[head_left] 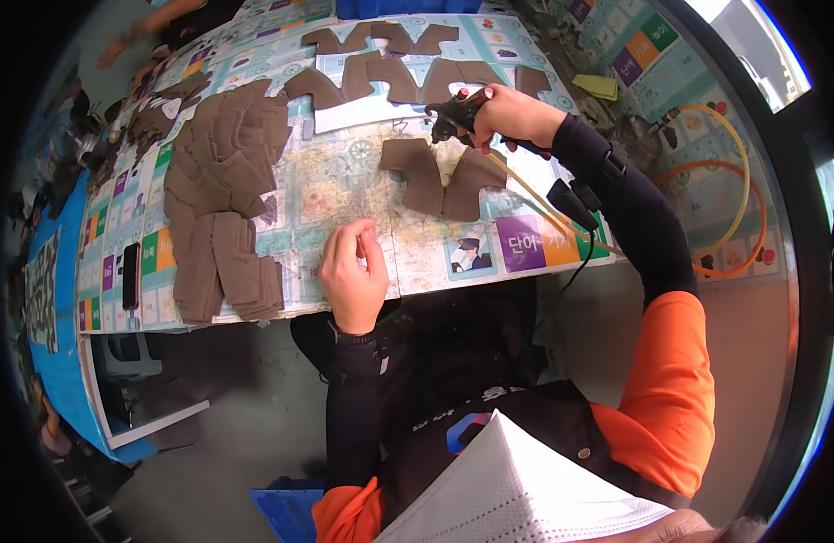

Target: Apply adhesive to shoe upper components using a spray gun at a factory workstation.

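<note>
My right hand (508,118) is closed around a dark spray gun (455,116) with a yellow hose trailing from it. Just below its nozzle, a brown V-shaped piece (442,185) of flat material lies on the stained table top (335,172). My left hand (355,276) hovers at the table's near edge, its fingers loosely curled in with nothing visible in them. To its left are a large heap of brown cut pieces (222,149) and a smaller stack (227,267). Beyond the gun, several more brown pieces (394,80) lie in rows, partly on a white sheet (349,115).
A black phone (131,276) lies at the table's left end. A blue bin (408,7) stands at the far edge. Yellow and orange hoses (763,213) loop on the right, near a yellow pad (596,87). Another person's arm (145,32) shows at far left.
</note>
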Tool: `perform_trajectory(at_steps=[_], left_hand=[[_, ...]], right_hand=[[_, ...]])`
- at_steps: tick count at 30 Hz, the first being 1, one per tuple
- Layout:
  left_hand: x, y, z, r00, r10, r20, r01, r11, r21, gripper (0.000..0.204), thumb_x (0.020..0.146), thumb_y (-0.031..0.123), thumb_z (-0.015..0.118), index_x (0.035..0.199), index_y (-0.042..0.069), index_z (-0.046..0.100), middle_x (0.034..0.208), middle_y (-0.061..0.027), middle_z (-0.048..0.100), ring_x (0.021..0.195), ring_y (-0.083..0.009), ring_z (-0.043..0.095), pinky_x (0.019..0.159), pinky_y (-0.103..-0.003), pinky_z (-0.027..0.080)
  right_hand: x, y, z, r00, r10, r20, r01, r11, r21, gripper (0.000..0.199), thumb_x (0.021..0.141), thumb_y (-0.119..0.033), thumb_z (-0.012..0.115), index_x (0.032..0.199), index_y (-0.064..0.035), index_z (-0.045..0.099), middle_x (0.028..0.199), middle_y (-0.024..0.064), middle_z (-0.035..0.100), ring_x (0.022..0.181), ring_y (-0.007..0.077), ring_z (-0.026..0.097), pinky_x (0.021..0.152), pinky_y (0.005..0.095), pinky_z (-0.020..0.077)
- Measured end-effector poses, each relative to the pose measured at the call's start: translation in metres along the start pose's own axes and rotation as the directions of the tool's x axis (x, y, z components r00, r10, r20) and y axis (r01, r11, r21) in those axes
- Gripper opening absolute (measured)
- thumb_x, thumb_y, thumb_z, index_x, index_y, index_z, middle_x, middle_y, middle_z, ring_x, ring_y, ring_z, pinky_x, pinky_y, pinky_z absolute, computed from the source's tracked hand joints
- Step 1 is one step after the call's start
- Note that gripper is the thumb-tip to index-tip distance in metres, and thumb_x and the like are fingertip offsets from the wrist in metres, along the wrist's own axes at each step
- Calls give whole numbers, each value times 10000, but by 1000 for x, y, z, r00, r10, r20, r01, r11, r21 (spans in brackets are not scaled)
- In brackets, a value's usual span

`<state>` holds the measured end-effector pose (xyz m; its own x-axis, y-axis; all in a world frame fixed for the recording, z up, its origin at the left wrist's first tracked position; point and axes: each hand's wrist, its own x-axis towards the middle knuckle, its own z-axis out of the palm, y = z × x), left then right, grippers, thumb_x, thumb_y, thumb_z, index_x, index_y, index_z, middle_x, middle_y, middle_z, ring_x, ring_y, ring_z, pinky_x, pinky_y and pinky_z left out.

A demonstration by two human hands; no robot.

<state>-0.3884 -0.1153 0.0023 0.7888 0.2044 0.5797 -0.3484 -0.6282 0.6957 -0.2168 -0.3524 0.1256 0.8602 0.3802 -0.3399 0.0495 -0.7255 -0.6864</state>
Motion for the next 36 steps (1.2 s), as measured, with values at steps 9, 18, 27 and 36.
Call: perform_trajectory(at_steps=[9, 18, 27, 36], left_hand=[[0, -1, 1, 1000, -19, 8, 19, 1000, -5, 108, 903, 8, 578, 978, 26, 654, 817, -100, 626, 638, -239, 576, 598, -358, 466], [-1, -3, 1, 999, -34, 24, 34, 999, 3, 112, 896, 9, 582, 979, 29, 655, 810, -98, 627, 630, -235, 572, 601, -354, 467], [-1, -2, 2, 998, -47, 29, 48, 999, -9, 109, 899, 16, 582, 978, 32, 655, 809, -97, 631, 620, -236, 576, 591, -353, 469], [-1, -2, 0, 998, -46, 42, 46, 999, 4, 106, 907, 23, 580, 983, 33, 653, 825, -102, 644, 642, -246, 607, 607, -351, 484]], right_hand=[[-1, 1, 4, 999, -24, -33, 25, 999, 23, 167, 705, -98, 643, 827, 14, 663, 681, 42, 625, 511, 102, 490, 429, 279, 360], [-2, -2, 4, 999, -16, -52, 17, 1000, 16, 191, 674, -78, 646, 832, 26, 669, 659, 46, 602, 469, 111, 469, 417, 279, 358], [-10, -1, 5, 995, -64, -75, 65, 998, 13, 166, 698, -115, 623, 737, 42, 663, 590, 77, 613, 437, 137, 512, 378, 283, 347], [-11, -4, 5, 993, -65, -96, 59, 996, -64, 180, 723, -136, 616, 669, 32, 647, 575, 74, 612, 464, 144, 558, 393, 283, 380]])
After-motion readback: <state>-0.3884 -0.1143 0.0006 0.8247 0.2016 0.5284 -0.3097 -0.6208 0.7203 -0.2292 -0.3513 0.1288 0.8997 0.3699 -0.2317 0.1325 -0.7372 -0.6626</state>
